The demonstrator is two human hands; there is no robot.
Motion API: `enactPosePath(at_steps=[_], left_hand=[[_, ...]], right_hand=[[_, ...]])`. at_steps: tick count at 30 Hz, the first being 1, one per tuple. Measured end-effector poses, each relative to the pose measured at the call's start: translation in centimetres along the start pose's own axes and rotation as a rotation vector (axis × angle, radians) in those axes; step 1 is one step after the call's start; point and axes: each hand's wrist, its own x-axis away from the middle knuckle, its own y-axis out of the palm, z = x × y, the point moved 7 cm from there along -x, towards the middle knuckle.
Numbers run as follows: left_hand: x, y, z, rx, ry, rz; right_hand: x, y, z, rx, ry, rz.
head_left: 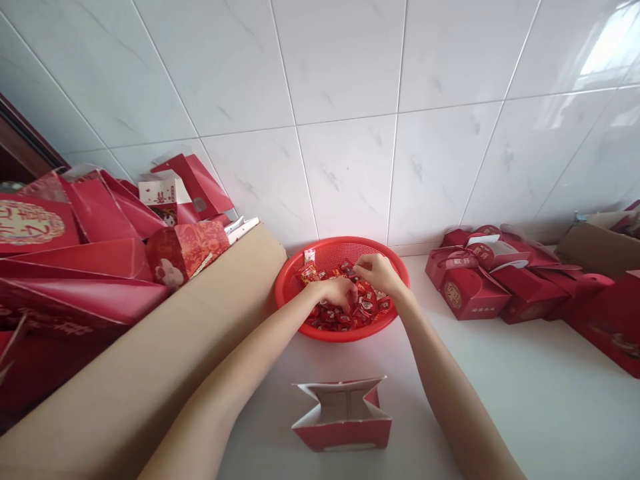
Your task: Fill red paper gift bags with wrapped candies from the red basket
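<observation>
A red plastic basket (343, 337) stands near the wall, holding many small red-wrapped candies (367, 303). Over the candies, left of the basket's middle, my left hand (341, 292) reaches in with its fingers curled down; what they grip, if anything, is hidden. At the basket's right side my right hand (376, 272) has its fingertips pinched together at a dark red wrapped candy (350, 272). Nearer to me, an open red paper box (345, 433) with a white inside stands upright, its top gaping, touched by neither hand.
A large cardboard box (200, 313) full of red gift boxes and bags (110, 207) takes up the left. Closed red gift boxes (473, 293) line the right, beside another cardboard box (595, 250). Behind is a tiled wall (345, 173).
</observation>
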Motion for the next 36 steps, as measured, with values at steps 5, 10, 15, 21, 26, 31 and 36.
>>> enactPosePath(at_steps=[5,10,15,21,26,31,36], left_hand=[[0.7,-2.2,-0.6,0.067,0.003,0.200],[0.9,-3.1,-1.5,0.154,-0.009,0.285],[1.5,-4.6,-1.9,0.057,-0.032,0.477],[1.3,-1.6,1.2,0.053,0.125,0.142],[0.5,1.2,2.8,-0.287,0.033,0.005],[0.3,0.4,1.0,-0.164,-0.019,0.003],[0.8,-2.6,-1.4,0.096,-0.019,0.217]], right_hand=[[0.2,-0.2,-0.1,-0.025,-0.002,0.014],[0.4,-0.9,-0.1,-0.074,0.032,0.082],[0.4,-1.2,-0.1,-0.102,0.067,0.105],[0.4,-1.5,-0.1,-0.095,0.071,0.128],[0.4,-1.3,0.3,-0.082,0.091,0.119],[0.2,-1.3,0.6,-0.088,0.081,0.124],[0.2,-1.3,0.7,-0.082,0.089,0.118]])
